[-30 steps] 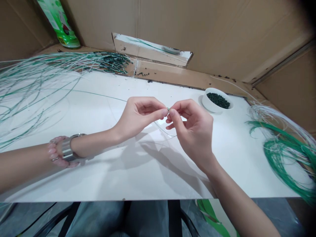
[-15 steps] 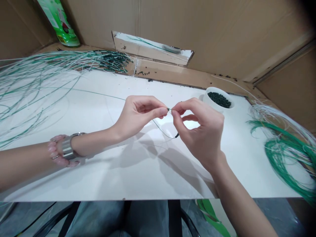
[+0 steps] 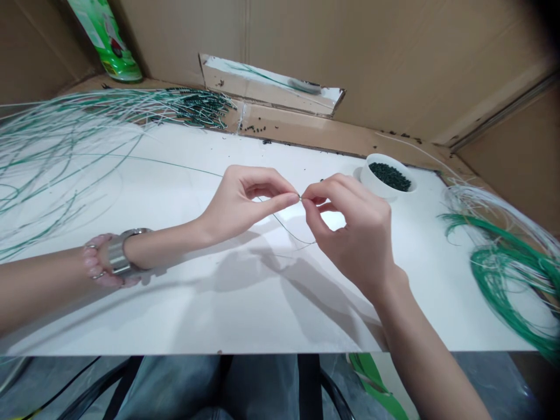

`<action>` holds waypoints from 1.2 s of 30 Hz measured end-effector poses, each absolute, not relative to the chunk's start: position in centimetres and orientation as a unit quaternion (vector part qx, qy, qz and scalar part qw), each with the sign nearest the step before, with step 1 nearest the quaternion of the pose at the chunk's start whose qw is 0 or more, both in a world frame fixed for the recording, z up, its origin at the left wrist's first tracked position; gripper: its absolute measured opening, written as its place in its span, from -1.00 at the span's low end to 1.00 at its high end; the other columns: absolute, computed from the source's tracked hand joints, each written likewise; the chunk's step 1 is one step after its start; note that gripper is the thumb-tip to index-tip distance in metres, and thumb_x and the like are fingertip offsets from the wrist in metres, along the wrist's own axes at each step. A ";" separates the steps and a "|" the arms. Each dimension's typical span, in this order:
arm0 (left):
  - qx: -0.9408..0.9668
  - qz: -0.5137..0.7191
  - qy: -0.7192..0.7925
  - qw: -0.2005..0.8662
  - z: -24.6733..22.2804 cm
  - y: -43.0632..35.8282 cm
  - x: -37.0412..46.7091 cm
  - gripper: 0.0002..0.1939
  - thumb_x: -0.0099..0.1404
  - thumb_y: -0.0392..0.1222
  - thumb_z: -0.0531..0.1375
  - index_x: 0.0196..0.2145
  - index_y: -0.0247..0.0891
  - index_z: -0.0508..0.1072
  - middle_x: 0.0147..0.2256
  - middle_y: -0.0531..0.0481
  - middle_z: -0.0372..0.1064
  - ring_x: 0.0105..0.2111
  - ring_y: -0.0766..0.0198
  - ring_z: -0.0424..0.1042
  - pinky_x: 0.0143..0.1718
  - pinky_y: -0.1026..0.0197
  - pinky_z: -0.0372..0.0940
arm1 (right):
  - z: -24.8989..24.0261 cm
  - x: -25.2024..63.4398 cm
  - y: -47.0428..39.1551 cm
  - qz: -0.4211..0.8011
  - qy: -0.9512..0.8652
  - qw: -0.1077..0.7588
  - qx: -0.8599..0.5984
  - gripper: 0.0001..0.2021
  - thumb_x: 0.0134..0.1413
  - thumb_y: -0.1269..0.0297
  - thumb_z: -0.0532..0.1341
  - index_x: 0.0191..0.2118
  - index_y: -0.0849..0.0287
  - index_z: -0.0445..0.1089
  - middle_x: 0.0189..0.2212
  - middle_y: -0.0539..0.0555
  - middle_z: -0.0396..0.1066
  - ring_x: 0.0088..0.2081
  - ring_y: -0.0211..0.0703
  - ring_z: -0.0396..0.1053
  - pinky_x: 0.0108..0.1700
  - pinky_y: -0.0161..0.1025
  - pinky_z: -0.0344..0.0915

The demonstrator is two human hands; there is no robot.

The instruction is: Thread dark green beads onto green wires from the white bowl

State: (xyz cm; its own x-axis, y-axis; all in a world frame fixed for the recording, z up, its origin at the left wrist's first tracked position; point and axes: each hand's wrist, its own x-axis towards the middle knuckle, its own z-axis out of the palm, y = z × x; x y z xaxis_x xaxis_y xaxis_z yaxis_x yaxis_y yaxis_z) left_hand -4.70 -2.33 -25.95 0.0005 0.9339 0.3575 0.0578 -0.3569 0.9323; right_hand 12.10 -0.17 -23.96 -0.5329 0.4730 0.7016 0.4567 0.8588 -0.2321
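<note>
Over the white tabletop point(image 3: 144, 318), my two hands meet fingertip to fingertip. My left hand point(image 3: 249, 204), with a pink bead bracelet and a metal cuff on its wrist, pinches the thin green cord point(image 3: 286, 230) between thumb and index finger. Touching those fingertips, my right hand point(image 3: 350, 219) is pinched on the cord too. Only a tiny speck shows where they meet, so any bead there is mostly hidden. A loop of cord hangs below the fingers and runs behind my right hand. Just beyond that hand stands a white bowl point(image 3: 380, 188) holding small dark green beads point(image 3: 391, 176).
Strung green and white cords point(image 3: 79, 111) spread across the left, their beaded ends point(image 3: 201, 108) at the back. Coiled green cord point(image 3: 483, 280) and white strands point(image 3: 499, 204) lie right. A green bottle point(image 3: 116, 55) stands back left. Cardboard walls point(image 3: 394, 70) enclose the table; loose beads dot its back edge.
My right hand has shifted slightly left, closing the small gap between the fingertips. The dark bead and short cord span seen there before are now mostly covered.
</note>
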 end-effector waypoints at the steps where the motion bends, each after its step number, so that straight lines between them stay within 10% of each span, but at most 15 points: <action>1: 0.599 0.566 0.414 0.387 -25.9 -2.3 -4.8 -0.93 0.05 -0.18 0.34 -0.50 -0.21 0.57 -0.47 -0.03 0.46 -0.45 0.29 0.40 -0.35 0.25 0.28 | -24.0 12.1 -0.1 -0.003 -0.881 0.397 -0.258 -0.84 0.12 0.50 0.09 -0.43 0.17 0.33 -0.50 0.04 0.36 -0.44 -0.24 0.28 -0.40 -0.26 0.30; 13: 0.677 0.507 0.433 0.311 -25.6 -2.1 -5.5 -0.84 0.18 -0.12 0.22 -0.47 -0.15 0.57 -0.45 -0.04 0.49 -0.44 0.24 0.41 -0.37 0.25 0.23 | -24.5 12.3 0.0 0.237 -0.812 0.444 -0.296 -0.96 0.03 0.41 0.25 -0.40 0.19 0.45 -0.46 -0.03 0.48 -0.42 -0.29 0.42 -0.39 -0.34 0.46; 24: 0.772 0.443 0.435 0.134 -24.9 -0.3 -6.3 -0.86 0.13 -0.15 0.21 -0.53 -0.18 0.50 -0.52 0.01 0.39 -0.47 0.27 0.32 -0.34 0.25 0.15 | -24.2 13.0 1.1 0.221 -0.840 0.310 -0.387 -0.95 -0.10 0.45 0.24 -0.45 0.19 0.43 -0.47 -0.03 0.46 -0.38 -0.24 0.40 -0.43 -0.34 0.35; 36: 0.784 0.478 0.363 0.154 -23.0 4.2 -0.9 -0.82 0.20 -0.19 0.19 -0.50 -0.32 0.47 -0.55 0.02 0.43 -0.54 0.38 0.36 -0.45 0.34 0.25 | -23.5 15.6 4.3 0.267 -0.738 0.497 -0.371 -0.91 0.00 0.38 0.24 -0.48 0.21 0.40 -0.52 -0.03 0.43 -0.46 -0.32 0.41 -0.51 -0.42 0.31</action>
State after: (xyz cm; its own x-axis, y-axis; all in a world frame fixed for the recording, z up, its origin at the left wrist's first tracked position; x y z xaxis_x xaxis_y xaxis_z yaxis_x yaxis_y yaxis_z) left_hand -0.91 4.23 -23.00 0.2781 0.7178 0.6383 0.4225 -0.6882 0.5898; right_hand 15.64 4.33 -23.49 -0.2312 0.8130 0.5344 0.2826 0.5817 -0.7627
